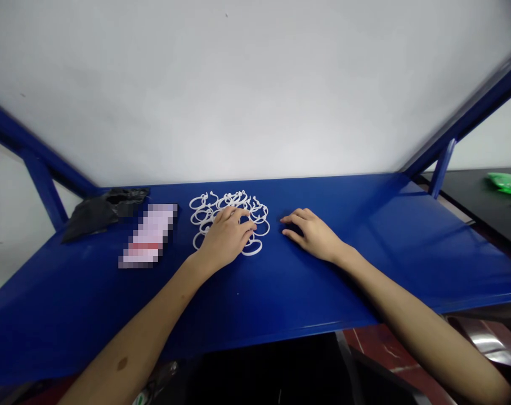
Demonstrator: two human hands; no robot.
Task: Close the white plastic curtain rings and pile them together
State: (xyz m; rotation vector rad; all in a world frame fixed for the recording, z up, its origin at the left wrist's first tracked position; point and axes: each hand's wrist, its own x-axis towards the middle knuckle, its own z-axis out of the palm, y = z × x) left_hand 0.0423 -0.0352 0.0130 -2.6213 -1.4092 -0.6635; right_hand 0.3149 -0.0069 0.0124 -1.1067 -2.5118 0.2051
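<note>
Several white rings with small end loops, which look like curtain rings (252,247), lie in a cluster on the blue table (281,298). My left hand (225,236) is over the middle of this cluster, palm down, with its fingers stretched and apart. It covers part of the rings, and I cannot tell whether its fingertips press on any. To the right of the cluster, my right hand (308,233) rests near the table surface. Its fingers are slightly bent, thumb apart from them, and nothing shows between them.
A black plastic bag (99,214) lies at the back left. Beside it is a blurred, pinkish flat object (149,233). Blue frame bars (443,169) rise at both sides, and a pale wall (255,101) stands behind. Something bright green (506,183) lies on a dark surface at far right.
</note>
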